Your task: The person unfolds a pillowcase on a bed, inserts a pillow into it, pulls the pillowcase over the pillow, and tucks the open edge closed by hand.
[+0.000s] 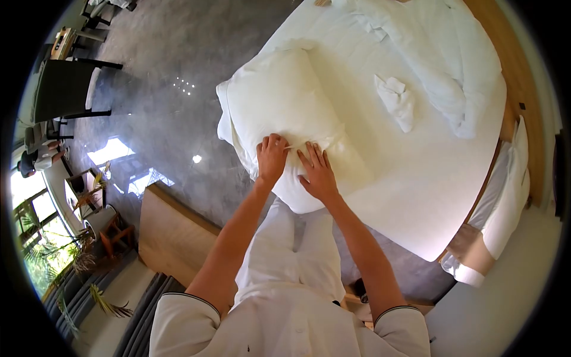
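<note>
A plump white pillow (pixel 276 89) lies at the near left corner of the bed (pixel 410 178), which has a white sheet. My left hand (pixel 272 159) is at the pillow's near side, its fingers curled in a pinch on the white fabric of the pillowcase. Just to its right, my right hand (pixel 319 174) rests on the pillow with its fingers stretched out and apart. Small folds of fabric show between the two hands. The fingertips of my left hand are partly hidden.
A crumpled white cloth (pixel 395 102) and a bunched white duvet (pixel 428 53) lie on the bed. Wooden panel (pixel 172 229) stands at lower left. Dark chair (pixel 66 89) and a person (pixel 43 159) are farther left. White bedding (pixel 505 196) hangs at the right.
</note>
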